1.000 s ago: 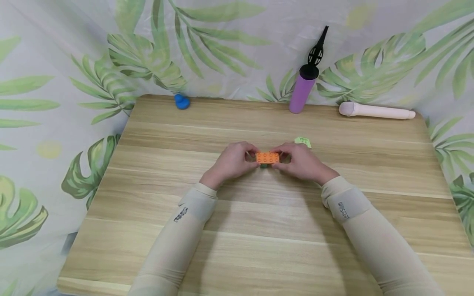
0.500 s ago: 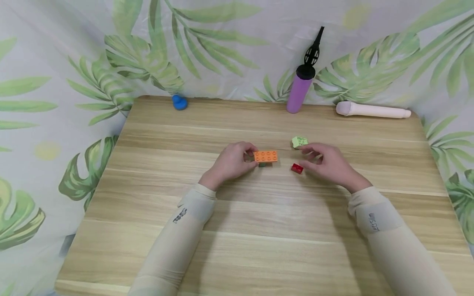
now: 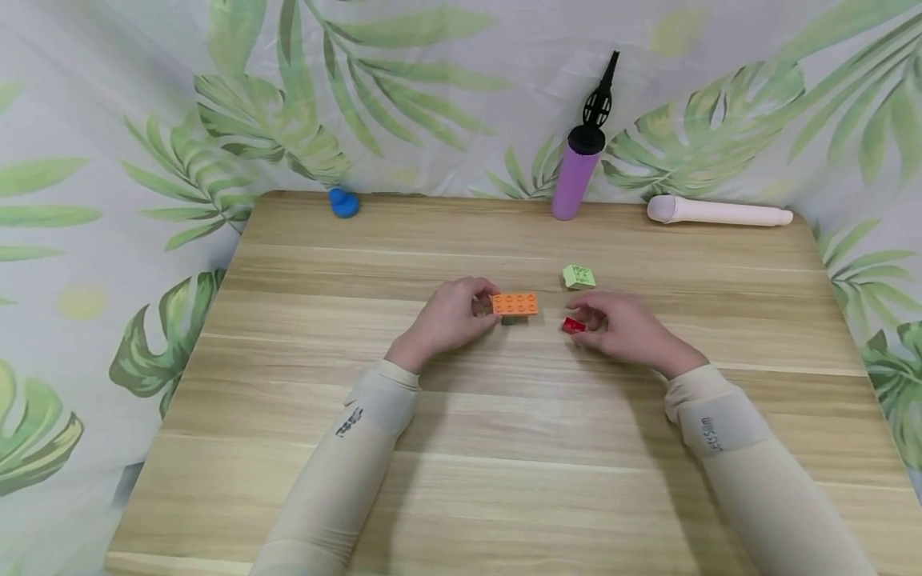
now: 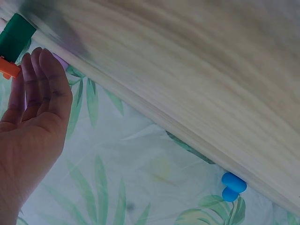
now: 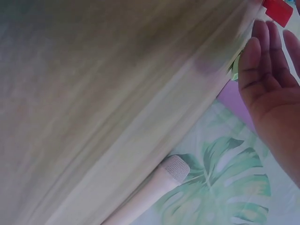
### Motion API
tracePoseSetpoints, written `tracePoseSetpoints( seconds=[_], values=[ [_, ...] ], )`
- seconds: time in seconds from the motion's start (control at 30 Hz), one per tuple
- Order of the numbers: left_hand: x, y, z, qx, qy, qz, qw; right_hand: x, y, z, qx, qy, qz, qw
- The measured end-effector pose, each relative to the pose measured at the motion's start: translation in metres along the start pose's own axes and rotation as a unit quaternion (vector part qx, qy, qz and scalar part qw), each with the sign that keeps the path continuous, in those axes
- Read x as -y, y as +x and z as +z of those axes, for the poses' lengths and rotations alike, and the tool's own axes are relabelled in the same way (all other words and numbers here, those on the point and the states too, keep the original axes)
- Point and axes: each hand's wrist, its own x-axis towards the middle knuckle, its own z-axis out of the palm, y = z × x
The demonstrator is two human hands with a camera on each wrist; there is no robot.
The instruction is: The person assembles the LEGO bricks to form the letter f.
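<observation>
My left hand [image 3: 451, 316] pinches the left end of an orange toy building brick [image 3: 515, 304] with two rows of studs on top. A dark green brick [image 4: 17, 37] is joined to its underside, mostly hidden in the head view. My right hand [image 3: 623, 326] has its thumb and curled fingers at a small red brick [image 3: 573, 326], to the right of the orange one. In the right wrist view the red brick [image 5: 279, 12] shows just beyond the fingertips. A light green brick [image 3: 579, 277] lies on the table behind the right hand, its hollow side showing.
On the wooden table [image 3: 461, 496], a blue rounded object [image 3: 344, 203] sits at the back left edge. A purple pump with a black nozzle [image 3: 575, 180] stands at the back, and a pale pink microphone [image 3: 720, 211] lies at the back right. A leaf-print cloth [image 3: 432, 96] hangs behind.
My right hand let go of the orange brick's right end, moved right, and closed in around the red brick. My left hand keeps its hold and has hardly moved.
</observation>
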Motion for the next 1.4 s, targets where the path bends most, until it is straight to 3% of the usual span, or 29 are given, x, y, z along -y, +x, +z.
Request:
tracePoseSetpoints(
  seconds=[0.47,0.67,1.03,1.4],
  values=[
    [0.000,-0.001,-0.001,0.000,-0.002,0.001,1.0000,0.004,0.004,0.005,0.010,-0.071,-0.045,0.9964],
    [0.000,-0.002,-0.001,0.002,-0.006,-0.001,1.0000,0.006,0.005,0.003,0.000,-0.030,-0.027,0.9992],
    [0.001,-0.002,-0.002,0.004,-0.007,0.004,1.0000,0.011,0.009,-0.002,-0.065,0.012,-0.024,0.9975],
    [0.002,-0.002,-0.003,0.005,-0.006,0.003,1.0000,0.015,0.012,-0.002,-0.105,0.021,-0.001,0.9943]
  ],
)
